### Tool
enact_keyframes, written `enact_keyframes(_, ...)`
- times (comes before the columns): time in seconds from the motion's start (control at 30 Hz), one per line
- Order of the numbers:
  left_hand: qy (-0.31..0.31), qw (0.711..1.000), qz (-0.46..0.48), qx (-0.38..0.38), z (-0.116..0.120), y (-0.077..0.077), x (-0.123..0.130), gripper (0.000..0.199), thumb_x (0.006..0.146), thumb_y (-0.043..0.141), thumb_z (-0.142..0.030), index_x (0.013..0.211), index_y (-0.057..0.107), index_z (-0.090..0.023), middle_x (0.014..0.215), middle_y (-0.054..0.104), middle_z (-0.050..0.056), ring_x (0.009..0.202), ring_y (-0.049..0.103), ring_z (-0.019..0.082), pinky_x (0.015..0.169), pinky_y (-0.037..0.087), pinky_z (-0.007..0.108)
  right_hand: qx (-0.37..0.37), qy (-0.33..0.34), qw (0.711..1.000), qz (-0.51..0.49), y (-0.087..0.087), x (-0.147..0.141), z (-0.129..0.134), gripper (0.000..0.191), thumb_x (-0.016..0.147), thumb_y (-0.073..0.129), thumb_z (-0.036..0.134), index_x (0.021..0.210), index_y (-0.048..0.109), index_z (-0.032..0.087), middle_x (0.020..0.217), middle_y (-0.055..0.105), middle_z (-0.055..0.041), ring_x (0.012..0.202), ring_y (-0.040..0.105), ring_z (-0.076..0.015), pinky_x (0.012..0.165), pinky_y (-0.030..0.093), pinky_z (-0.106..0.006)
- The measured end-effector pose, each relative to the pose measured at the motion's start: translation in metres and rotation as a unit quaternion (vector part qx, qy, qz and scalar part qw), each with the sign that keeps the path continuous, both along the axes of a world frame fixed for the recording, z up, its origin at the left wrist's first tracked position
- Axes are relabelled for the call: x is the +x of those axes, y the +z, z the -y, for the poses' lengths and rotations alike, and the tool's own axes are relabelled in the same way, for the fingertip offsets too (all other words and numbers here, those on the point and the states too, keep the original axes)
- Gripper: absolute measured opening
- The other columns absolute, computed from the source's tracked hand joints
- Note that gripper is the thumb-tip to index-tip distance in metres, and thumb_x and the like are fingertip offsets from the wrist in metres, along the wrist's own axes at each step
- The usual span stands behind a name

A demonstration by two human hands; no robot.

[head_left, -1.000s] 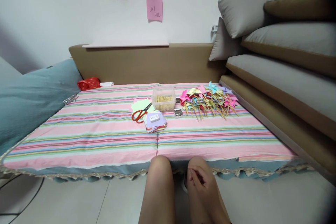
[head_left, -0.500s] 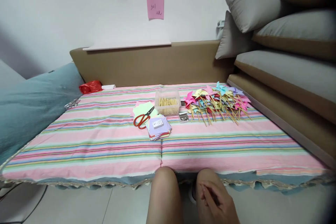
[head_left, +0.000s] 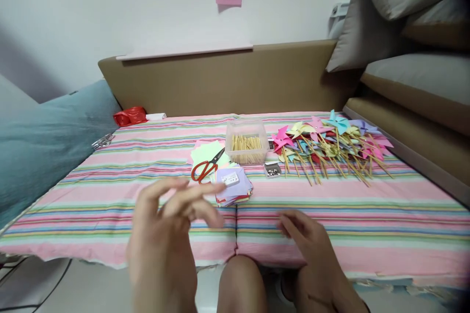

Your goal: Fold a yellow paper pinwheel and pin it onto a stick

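My left hand (head_left: 169, 220) is over the front of the striped cloth (head_left: 103, 205), fingers apart and holding nothing; it is slightly blurred. Its fingertips are near a stack of coloured paper squares (head_left: 238, 189) with a small white box (head_left: 229, 179) on top. Red-handled scissors (head_left: 207, 165) lie on pale green paper (head_left: 205, 153) behind. My right hand (head_left: 306, 234) is above the cloth's front edge, its fingers curled together; whether anything is between them is hidden. Beyond it sit a small box of metal pieces (head_left: 272, 170) and a clear container of wooden sticks (head_left: 246, 145).
Many paper pinwheels on sticks (head_left: 330, 144) are heaped at the right, beside stacked cushions (head_left: 426, 73). A red plastic bag (head_left: 130, 116) and a white item (head_left: 156, 116) lie at the back left. Metal clips (head_left: 103, 142) rest by the blue-grey cushion (head_left: 62, 132).
My left hand has come into view, fingers apart. My right hand has risen from my knee to above the cloth. The view has tilted down and moved closer.
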State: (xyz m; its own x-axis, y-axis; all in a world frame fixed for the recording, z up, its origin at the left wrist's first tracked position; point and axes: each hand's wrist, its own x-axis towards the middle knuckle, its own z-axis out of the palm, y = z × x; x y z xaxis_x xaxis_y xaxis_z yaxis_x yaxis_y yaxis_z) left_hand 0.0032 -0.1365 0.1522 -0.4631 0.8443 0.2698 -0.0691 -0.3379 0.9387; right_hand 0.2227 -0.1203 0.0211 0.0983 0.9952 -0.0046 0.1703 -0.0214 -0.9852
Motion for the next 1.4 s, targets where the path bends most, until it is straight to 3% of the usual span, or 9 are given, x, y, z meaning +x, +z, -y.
enact_keyframes(0.1,0.033,0.990,-0.099,-0.099,-0.060,-0.021,-0.002,0.028,0.075,0.069,-0.042,0.092,0.060,-0.021,0.091,0.073,0.006,0.074,0.065,0.020,0.066,0.050,0.033,0.023,0.073,0.997,0.022,0.002,-0.014,-0.067,0.024,0.083,0.059,0.040,0.085,0.071,0.019,0.080,0.073,-0.0068,0.075,0.068,-0.0210,0.068,0.053,-0.030)
enact_keyframes(0.2,-0.008,0.931,-0.285,-0.227,-0.104,-0.068,-0.009,0.038,0.064,0.077,-0.023,0.099,0.063,-0.018,0.106,0.069,0.010,0.091,0.064,0.024,0.079,0.048,0.036,0.074,0.069,0.990,0.094,-0.012,-0.032,-0.114,0.020,0.082,0.057,0.031,0.082,0.072,0.018,0.082,0.074,-0.0087,0.075,0.067,-0.0224,0.071,0.053,-0.035)
enact_keyframes(0.3,-0.042,0.860,-0.395,-0.320,-0.127,-0.111,-0.009,0.055,0.056,0.078,-0.007,0.108,0.064,-0.015,0.112,0.066,0.014,0.100,0.061,0.027,0.087,0.046,0.038,0.095,0.046,0.986,0.125,-0.032,-0.046,-0.135,0.017,0.076,0.057,0.023,0.079,0.073,0.016,0.086,0.072,-0.0122,0.082,0.065,-0.0265,0.077,0.051,-0.041)
enact_keyframes(0.4,-0.061,0.851,-0.403,-0.332,-0.136,-0.135,-0.003,0.056,0.056,0.080,-0.009,0.110,0.066,-0.017,0.106,0.065,0.012,0.097,0.061,0.027,0.088,0.046,0.038,0.106,0.043,0.983,0.144,-0.046,-0.053,-0.140,0.016,0.074,0.059,0.020,0.079,0.074,0.017,0.088,0.072,-0.0127,0.090,0.064,-0.0287,0.083,0.049,-0.044)
enact_keyframes(0.67,-0.080,0.857,-0.387,-0.330,-0.137,-0.139,-0.002,0.030,0.070,0.074,-0.016,0.099,0.068,-0.018,0.098,0.062,0.008,0.089,0.060,0.021,0.083,0.045,0.032,0.094,0.021,0.983,0.156,-0.052,-0.056,-0.135,0.020,0.076,0.060,0.024,0.087,0.076,0.016,0.094,0.070,-0.0128,0.094,0.063,-0.0291,0.088,0.048,-0.047)
enact_keyframes(0.97,-0.078,0.864,-0.383,-0.317,-0.130,-0.138,0.002,0.026,0.074,0.071,-0.016,0.099,0.066,-0.017,0.099,0.060,0.008,0.094,0.058,0.023,0.083,0.044,0.033,0.062,0.034,0.991,0.112,-0.049,-0.056,-0.130,0.024,0.076,0.063,0.025,0.094,0.076,0.016,0.102,0.070,-0.0131,0.091,0.067,-0.0257,0.078,0.055,-0.040)
enact_keyframes(1.17,-0.076,0.863,-0.383,-0.320,-0.129,-0.137,0.003,0.025,0.075,0.072,-0.018,0.100,0.067,-0.017,0.099,0.061,0.008,0.093,0.059,0.023,0.081,0.045,0.033,0.082,-0.006,0.984,0.155,-0.051,-0.061,-0.128,0.033,0.075,0.065,0.023,0.104,0.075,0.014,0.100,0.068,-0.0138,0.097,0.062,-0.0301,0.087,0.051,-0.048)
enact_keyframes(1.4,-0.074,0.866,-0.386,-0.310,-0.128,-0.138,0.002,0.025,0.075,0.072,-0.018,0.099,0.067,-0.017,0.098,0.061,0.008,0.092,0.059,0.023,0.081,0.046,0.033,0.084,-0.001,0.981,0.175,-0.051,-0.061,-0.126,0.035,0.073,0.068,0.021,0.108,0.075,0.017,0.101,0.066,-0.0116,0.098,0.060,-0.0286,0.091,0.048,-0.047)
